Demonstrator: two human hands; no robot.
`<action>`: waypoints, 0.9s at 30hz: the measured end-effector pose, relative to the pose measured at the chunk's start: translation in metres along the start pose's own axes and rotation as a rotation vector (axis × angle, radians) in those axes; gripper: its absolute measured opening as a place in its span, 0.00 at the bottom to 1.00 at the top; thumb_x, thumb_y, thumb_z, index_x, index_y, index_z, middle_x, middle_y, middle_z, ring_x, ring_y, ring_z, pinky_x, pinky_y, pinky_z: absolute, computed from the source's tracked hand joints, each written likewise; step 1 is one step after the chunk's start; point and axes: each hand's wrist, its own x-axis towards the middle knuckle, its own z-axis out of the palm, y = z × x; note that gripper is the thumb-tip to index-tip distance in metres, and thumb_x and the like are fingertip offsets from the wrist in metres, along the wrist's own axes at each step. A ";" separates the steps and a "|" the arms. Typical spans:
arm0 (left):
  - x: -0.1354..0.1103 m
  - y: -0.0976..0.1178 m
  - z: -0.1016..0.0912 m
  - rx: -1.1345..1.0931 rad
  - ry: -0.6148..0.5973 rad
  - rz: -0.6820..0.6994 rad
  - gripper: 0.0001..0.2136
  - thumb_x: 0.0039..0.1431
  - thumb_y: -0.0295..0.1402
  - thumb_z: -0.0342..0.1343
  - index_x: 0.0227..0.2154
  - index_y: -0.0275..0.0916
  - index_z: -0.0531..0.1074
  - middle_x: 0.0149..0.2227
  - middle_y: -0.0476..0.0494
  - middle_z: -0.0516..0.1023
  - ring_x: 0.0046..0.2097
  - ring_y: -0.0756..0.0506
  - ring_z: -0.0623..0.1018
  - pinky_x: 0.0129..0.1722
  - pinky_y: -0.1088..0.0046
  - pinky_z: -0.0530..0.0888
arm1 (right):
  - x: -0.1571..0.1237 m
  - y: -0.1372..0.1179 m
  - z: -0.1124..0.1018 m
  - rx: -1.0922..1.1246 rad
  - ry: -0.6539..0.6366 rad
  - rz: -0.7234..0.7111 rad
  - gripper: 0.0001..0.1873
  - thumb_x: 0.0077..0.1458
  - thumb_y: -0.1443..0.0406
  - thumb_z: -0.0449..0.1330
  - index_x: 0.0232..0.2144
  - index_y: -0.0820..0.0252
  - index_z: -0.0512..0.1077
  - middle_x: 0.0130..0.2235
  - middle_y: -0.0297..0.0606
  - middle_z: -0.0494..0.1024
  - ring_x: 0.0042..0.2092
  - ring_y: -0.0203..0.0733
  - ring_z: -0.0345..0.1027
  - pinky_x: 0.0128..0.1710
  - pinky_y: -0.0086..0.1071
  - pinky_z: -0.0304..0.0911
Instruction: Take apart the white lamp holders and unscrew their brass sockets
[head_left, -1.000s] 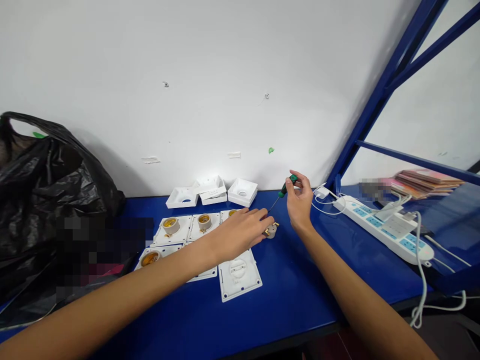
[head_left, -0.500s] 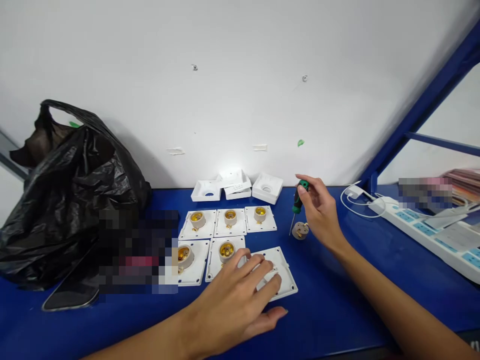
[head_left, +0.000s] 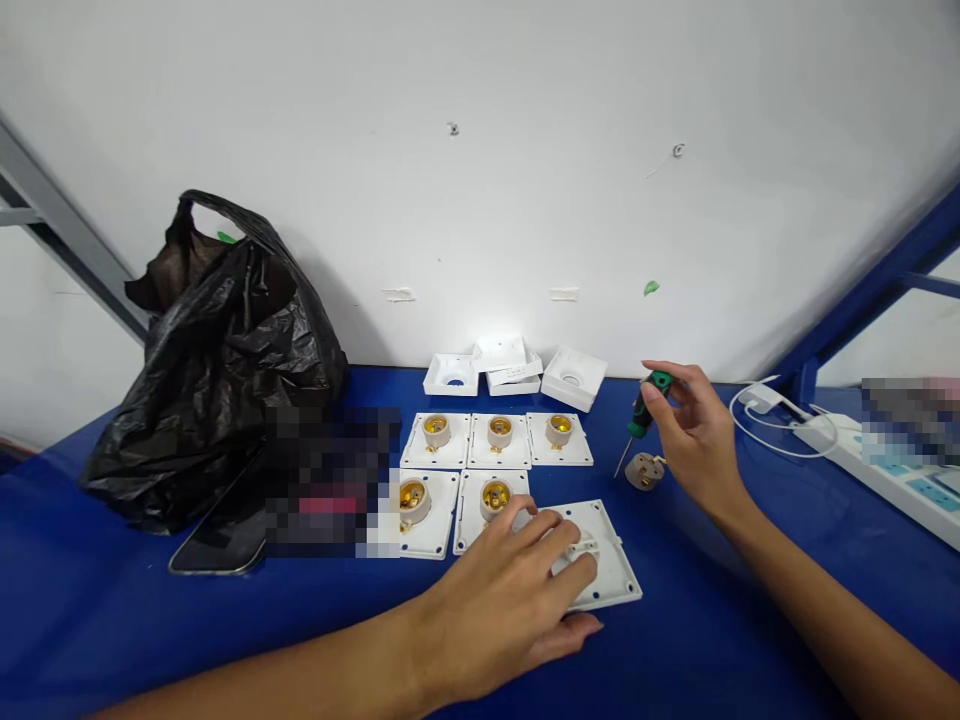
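Note:
My right hand (head_left: 694,430) has thumb and fingers closed round the green and black handle of a screwdriver (head_left: 651,402), its shaft slanting down to the left. Close beneath that hand, a round lamp socket core (head_left: 643,471) with brass parts lies loose on the blue table. My left hand (head_left: 517,595) grips a white square base plate (head_left: 613,570), fingers curled over its left side and thumb by the front edge; they cover part of it. Several like plates with brass-lined lamp sockets (head_left: 499,432) lie in two rows beside it.
White square covers (head_left: 574,378) lie against the wall. A black plastic bag (head_left: 247,370) stands at left, with a phone (head_left: 217,545) before it. A white power strip (head_left: 892,475) and cable (head_left: 780,455) lie at right, near the blue frame (head_left: 862,285).
The view has swung left, so everything appears farther right. My right hand still holds the screwdriver beside the loose socket core; my left hand stays on the plate.

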 end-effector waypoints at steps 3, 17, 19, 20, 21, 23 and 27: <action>-0.001 -0.001 0.000 -0.004 -0.009 -0.014 0.14 0.72 0.43 0.62 0.49 0.39 0.72 0.49 0.41 0.79 0.53 0.39 0.79 0.59 0.56 0.68 | -0.006 -0.005 0.001 -0.036 -0.035 -0.104 0.12 0.65 0.60 0.65 0.51 0.47 0.77 0.44 0.38 0.71 0.43 0.44 0.73 0.35 0.38 0.77; 0.001 -0.003 -0.005 -0.060 -0.069 0.086 0.15 0.73 0.43 0.61 0.51 0.37 0.72 0.47 0.42 0.80 0.48 0.42 0.80 0.60 0.60 0.67 | -0.006 -0.003 0.001 -0.011 -0.046 -0.089 0.11 0.67 0.60 0.64 0.50 0.47 0.77 0.44 0.37 0.70 0.42 0.43 0.72 0.33 0.36 0.75; 0.002 -0.001 -0.007 -0.058 -0.069 0.102 0.16 0.72 0.44 0.62 0.51 0.36 0.72 0.47 0.43 0.80 0.47 0.42 0.80 0.60 0.60 0.66 | -0.007 -0.006 0.002 -0.017 -0.050 -0.094 0.10 0.67 0.60 0.64 0.50 0.48 0.77 0.44 0.38 0.71 0.42 0.44 0.73 0.34 0.37 0.75; 0.002 -0.001 -0.007 -0.062 -0.067 0.104 0.17 0.72 0.45 0.62 0.50 0.36 0.72 0.47 0.43 0.80 0.47 0.42 0.80 0.60 0.59 0.66 | -0.008 -0.007 0.002 -0.023 -0.054 -0.089 0.11 0.66 0.60 0.64 0.50 0.48 0.76 0.43 0.38 0.71 0.41 0.44 0.73 0.34 0.37 0.75; 0.002 0.000 -0.007 -0.066 -0.061 0.100 0.17 0.72 0.46 0.62 0.50 0.36 0.72 0.47 0.43 0.80 0.47 0.42 0.80 0.61 0.59 0.66 | -0.009 -0.009 0.002 -0.026 -0.058 -0.079 0.12 0.66 0.59 0.65 0.51 0.48 0.75 0.41 0.37 0.71 0.40 0.44 0.73 0.34 0.38 0.75; 0.002 0.002 -0.007 -0.058 -0.039 0.085 0.18 0.74 0.47 0.59 0.52 0.36 0.72 0.47 0.42 0.80 0.48 0.41 0.80 0.61 0.57 0.65 | -0.011 -0.012 0.002 -0.030 -0.067 -0.056 0.14 0.65 0.59 0.66 0.52 0.49 0.74 0.38 0.35 0.71 0.37 0.43 0.72 0.35 0.39 0.75; 0.007 -0.005 -0.016 0.114 0.022 0.045 0.12 0.77 0.39 0.52 0.49 0.36 0.73 0.43 0.42 0.79 0.45 0.40 0.79 0.57 0.56 0.67 | -0.013 -0.016 0.003 -0.029 -0.077 -0.041 0.14 0.64 0.59 0.67 0.51 0.49 0.74 0.35 0.33 0.70 0.33 0.41 0.69 0.32 0.37 0.74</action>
